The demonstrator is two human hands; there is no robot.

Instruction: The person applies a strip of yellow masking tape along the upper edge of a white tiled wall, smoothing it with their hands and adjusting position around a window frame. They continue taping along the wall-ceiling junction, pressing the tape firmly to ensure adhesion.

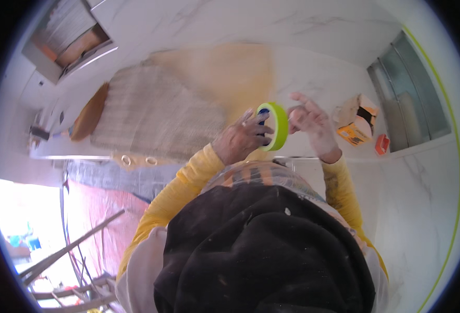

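A roll of bright green tape (279, 128) stands on edge in front of my body, held by my left hand (243, 136). The fingers of that hand reach into the roll's core, which looks dark blue inside. Just to the right of the roll, my right hand (311, 124) is raised with its fingers apart and somewhat smeared by motion. No object shows in it, and I cannot tell whether a fingertip touches the tape. Yellow sleeves cover both forearms.
Grey woven sacking (157, 109) and a tan sheet (240, 68) lie across the white marbled surface. At right are an opened orange carton (356, 125), a small red box (381, 144) and a recessed niche (409, 94). Wooden poles (73, 248) stand at lower left.
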